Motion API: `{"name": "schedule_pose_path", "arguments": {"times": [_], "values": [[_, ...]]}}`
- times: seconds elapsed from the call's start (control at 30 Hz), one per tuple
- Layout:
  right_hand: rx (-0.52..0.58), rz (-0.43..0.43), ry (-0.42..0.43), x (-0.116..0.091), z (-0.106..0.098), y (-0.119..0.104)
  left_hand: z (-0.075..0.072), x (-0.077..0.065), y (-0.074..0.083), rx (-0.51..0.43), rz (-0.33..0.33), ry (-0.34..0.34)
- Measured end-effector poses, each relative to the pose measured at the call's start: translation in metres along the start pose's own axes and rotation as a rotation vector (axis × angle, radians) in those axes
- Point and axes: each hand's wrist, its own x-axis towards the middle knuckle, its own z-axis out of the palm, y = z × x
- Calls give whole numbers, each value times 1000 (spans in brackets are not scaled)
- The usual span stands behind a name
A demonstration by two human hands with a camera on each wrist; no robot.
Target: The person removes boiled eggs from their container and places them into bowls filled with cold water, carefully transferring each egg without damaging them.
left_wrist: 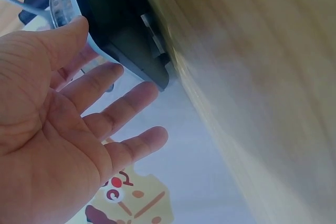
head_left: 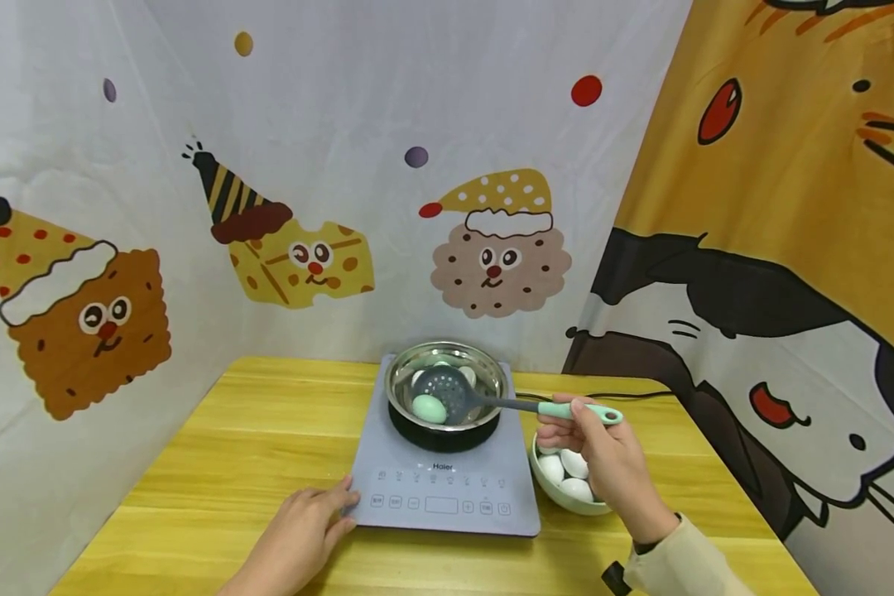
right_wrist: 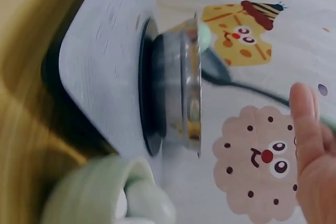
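My right hand [head_left: 603,447] holds the light-green handle of a grey slotted skimmer [head_left: 510,403]. The skimmer's holed head is over a steel pot [head_left: 501,372]. At the head's near edge sits a pale green egg [head_left: 429,409], which shows above the pot's rim in the right wrist view. White rounded shapes, perhaps eggs [head_left: 468,377], lie partly hidden lower in the pot. The pot stands on a grey induction cooker [head_left: 410,484]. My left hand [head_left: 298,530] rests its fingertips against the cooker's front left edge, fingers extended and slightly spread.
Right of the cooker, under my right hand, stands a light green bowl [head_left: 547,490] with several white eggs [head_left: 575,490]. A black cord [head_left: 633,395] runs along the back of the wooden table [head_left: 253,439]. A printed cloth [head_left: 328,124] hangs close behind.
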Motion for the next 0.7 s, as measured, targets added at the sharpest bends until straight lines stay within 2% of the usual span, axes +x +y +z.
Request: {"name": "schedule_pose_path", "arguments": {"times": [0.1,0.23,0.47,0.7], "values": [[44,130,127,-2,2,0,0,-1,1,-2,0,0],[102,215,223,-6,1,0,1,-1,1,-2,2,6],[145,253,268,-17,-5,7,2,-1,0,2,0,8],[77,289,310,-19,-12,12,1,-1,0,0,-5,4]]}}
